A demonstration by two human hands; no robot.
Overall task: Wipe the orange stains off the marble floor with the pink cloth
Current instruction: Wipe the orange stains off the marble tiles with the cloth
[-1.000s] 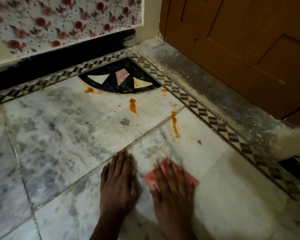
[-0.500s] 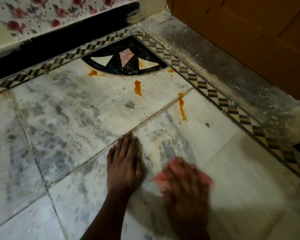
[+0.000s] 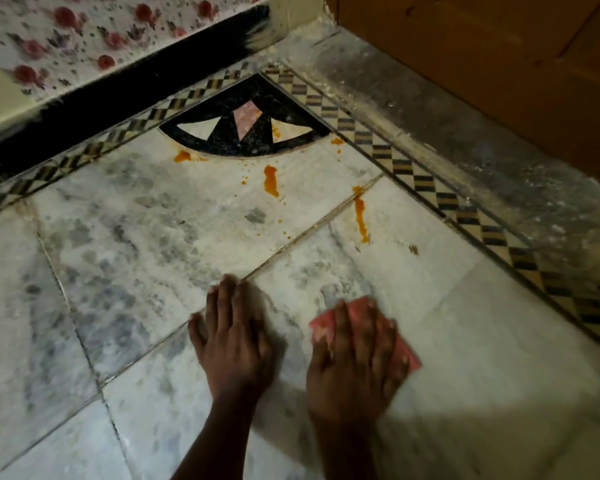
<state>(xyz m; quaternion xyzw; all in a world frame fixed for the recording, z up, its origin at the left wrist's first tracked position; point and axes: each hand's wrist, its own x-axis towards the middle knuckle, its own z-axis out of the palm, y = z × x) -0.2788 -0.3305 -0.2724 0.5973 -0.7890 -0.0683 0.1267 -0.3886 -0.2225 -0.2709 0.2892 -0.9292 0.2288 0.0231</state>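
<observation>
Grey-veined marble floor (image 3: 125, 237) meets a checkered border (image 3: 409, 174), a floral wall (image 3: 84, 39) at far left, a wooden door (image 3: 499, 64) at far right.

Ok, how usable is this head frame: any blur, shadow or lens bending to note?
Head view: the right hand on the pink cloth is smeared by motion; the left hand is only slightly soft. The orange stains read sharp. A dark shadow covers the lower right of the marble floor, light is dim and warm, and the checkered border bows from the wide lens.
</observation>
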